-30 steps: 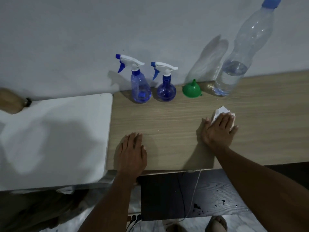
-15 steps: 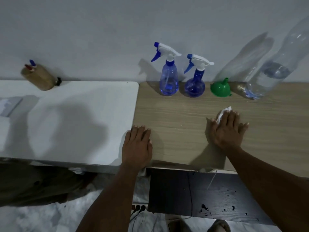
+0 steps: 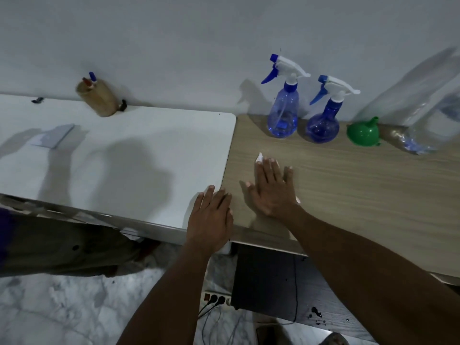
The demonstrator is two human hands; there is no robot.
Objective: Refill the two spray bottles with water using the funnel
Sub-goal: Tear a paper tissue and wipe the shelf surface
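Landmark: green funnel (image 3: 363, 132), standing mouth-down, spout up, on the wood-grain table (image 3: 361, 195) near the wall. Just beside the funnel toward the white table sits the round-bodied spray bottle (image 3: 322, 125); one place further the same way stands the taller spray bottle (image 3: 283, 113). Both upright, blue-tinted, white-and-blue trigger heads on; fill level hard to read through the tint. On the funnel's other side, a large clear water bottle (image 3: 423, 120), blurred and cut off by the frame edge, cap out of view, leaning in the wide-angle picture; some water shows low in it. Right hand (image 3: 272, 190) lies flat, fingers spread, on the wood-grain table in front of the spray bottles, pressing a white tissue (image 3: 259, 158) (only a corner shows past the fingertips, another sliver at the wrist side). Left hand (image 3: 211, 217) flat, palm down, fingers loosely together, holding nothing, at the seam where the white table (image 3: 124, 158) meets the wood one. Far from the funnel, on the white table by the wall: a tan pen holder (image 3: 99, 99), and a pale flat card (image 3: 53, 139), details unreadable.
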